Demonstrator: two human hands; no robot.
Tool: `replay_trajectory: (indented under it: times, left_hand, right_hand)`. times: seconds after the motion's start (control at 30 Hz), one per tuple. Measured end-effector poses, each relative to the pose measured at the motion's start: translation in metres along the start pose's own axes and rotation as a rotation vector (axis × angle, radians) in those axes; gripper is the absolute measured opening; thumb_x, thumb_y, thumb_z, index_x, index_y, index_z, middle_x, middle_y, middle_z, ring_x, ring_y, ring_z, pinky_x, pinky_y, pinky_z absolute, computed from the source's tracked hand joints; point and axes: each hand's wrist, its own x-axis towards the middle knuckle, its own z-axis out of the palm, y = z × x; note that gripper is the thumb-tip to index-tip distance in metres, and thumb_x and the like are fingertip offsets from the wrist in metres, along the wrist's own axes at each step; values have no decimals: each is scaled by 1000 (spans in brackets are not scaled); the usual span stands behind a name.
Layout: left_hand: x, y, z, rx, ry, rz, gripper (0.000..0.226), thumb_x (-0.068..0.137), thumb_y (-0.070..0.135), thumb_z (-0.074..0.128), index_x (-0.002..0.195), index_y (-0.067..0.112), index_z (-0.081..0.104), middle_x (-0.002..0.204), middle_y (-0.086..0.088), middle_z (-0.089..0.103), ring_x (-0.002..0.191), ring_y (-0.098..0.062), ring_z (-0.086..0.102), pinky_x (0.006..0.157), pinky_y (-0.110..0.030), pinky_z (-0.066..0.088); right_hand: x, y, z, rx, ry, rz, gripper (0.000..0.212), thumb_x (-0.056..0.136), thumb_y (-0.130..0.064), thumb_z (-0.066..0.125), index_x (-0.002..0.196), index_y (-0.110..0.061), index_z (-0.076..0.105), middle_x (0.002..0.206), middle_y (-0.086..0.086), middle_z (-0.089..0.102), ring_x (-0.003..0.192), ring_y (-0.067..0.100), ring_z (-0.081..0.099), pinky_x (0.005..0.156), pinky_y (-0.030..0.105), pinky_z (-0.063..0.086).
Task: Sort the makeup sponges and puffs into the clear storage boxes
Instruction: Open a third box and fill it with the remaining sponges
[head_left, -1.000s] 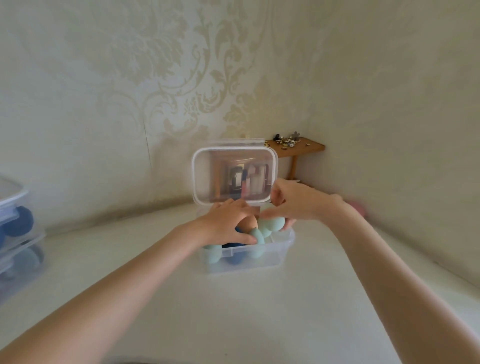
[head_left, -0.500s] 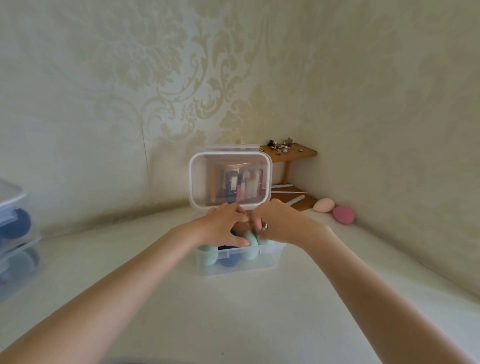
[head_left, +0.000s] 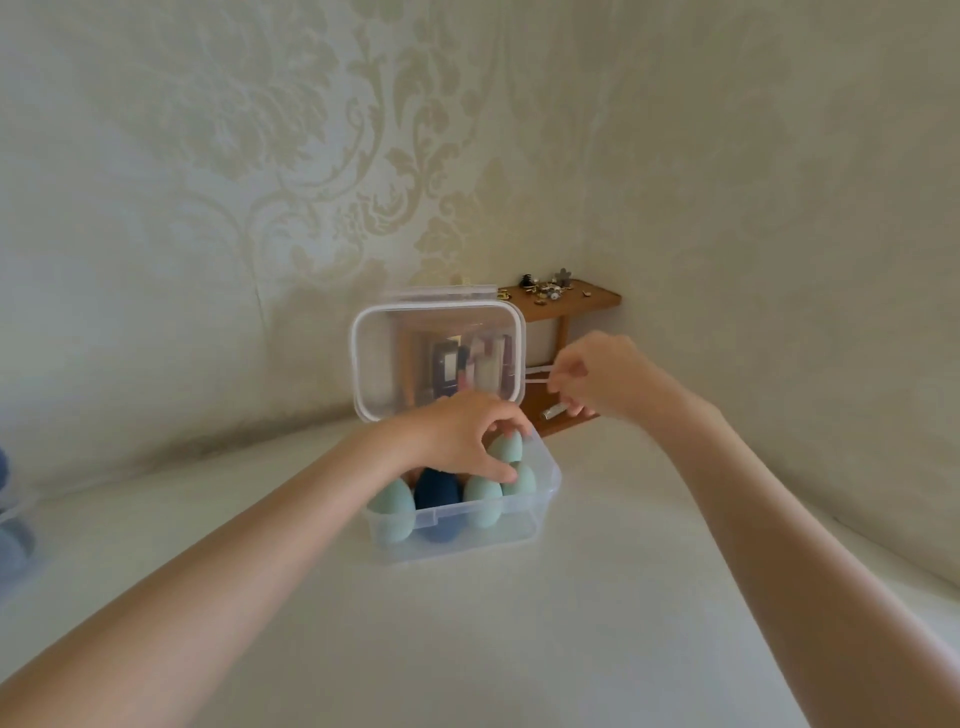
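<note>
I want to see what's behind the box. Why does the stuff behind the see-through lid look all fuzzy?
In the head view, the raised clear plastic lid is hazy, so the things behind it smear into soft blotches; the small wooden shelf beside it looks sharper. The wide lens also bends the white table edge, and the blue shapes at the far left are blurred.

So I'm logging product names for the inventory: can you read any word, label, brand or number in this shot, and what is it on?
No text can be read anywhere.
Items seen through the clear lid: dark and pale shapes that may be packaging, too blurred to read.
Clear storage box and teal sponges: no label shows.
Trinkets on the wooden shelf: too small to tell.
</note>
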Motion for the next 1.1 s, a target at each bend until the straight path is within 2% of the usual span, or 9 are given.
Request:
replay_trajectory:
  times: [0.07,0.17,0.4,0.57,0.7,0.77,0.83,0.93,1.1]
  left_hand:
    - [4,2,4,3,-20,5,43,79,30,70,119,26,56,115,8,53,104,-10,51,88,-25,46]
    - [6,2,6,18,-45,6,36,80,31,69,114,24,60,115,5,48,105,-12,50,91,-26,45]
    - [8,0,5,29,-85,6,32,82,33,67,113,26,60,119,3,45,106,-12,46,95,-29,41]
    - [7,1,4,25,-78,-2,33,83,32,66,114,23,60,119,1,48,108,-13,49,96,-28,42]
    - [-3,0,-10,-147,4,-21,28,84,31,65,110,21,64,112,6,60,106,-10,56,97,-28,45]
    - [-12,-4,-18,-138,32,-22,23,84,28,65,107,22,65,104,11,61,100,-7,57,91,-21,44]
    - [-23,-7,-23,-118,22,-48,18,84,24,66,102,24,65,94,14,61,90,-5,57,81,-12,42]
    - [-43,-14,-24,-92,-22,-103,11,82,22,68,87,27,61,84,9,60,74,-6,54,64,-6,40]
    - [-69,-29,-29,49,-36,-200,26,79,23,70,104,16,64,100,2,63,94,-17,58,73,-17,42]
  right_hand:
    - [13,31,10,-135,95,151,25,95,-12,42,107,-5,63,105,14,65,92,27,59,77,28,45]
    - [19,68,34,-413,-21,291,32,92,-5,37,118,-4,55,125,15,54,120,34,42,100,40,39]
    - [29,95,62,-761,-66,265,41,90,-10,37,128,-14,52,138,7,45,135,29,25,109,45,23]
    - [27,69,45,-576,276,221,28,90,-13,47,114,-11,61,117,15,57,118,33,40,91,40,37]
    - [14,25,6,74,390,145,8,88,-17,55,93,-12,51,79,3,52,84,28,51,60,27,39]
    - [1,1,-11,340,249,48,20,83,-18,66,91,-14,48,82,1,53,70,21,54,54,20,40]
    - [-14,-21,-19,644,-97,-25,26,81,-15,70,97,-15,49,94,5,61,65,17,65,58,21,53]
    - [-24,-39,-7,845,-547,-151,20,84,-5,66,102,-11,59,102,10,68,84,17,71,76,24,59]
    - [-17,-59,33,884,-805,-164,11,92,-9,56,101,-9,62,103,7,68,98,24,66,89,27,55]
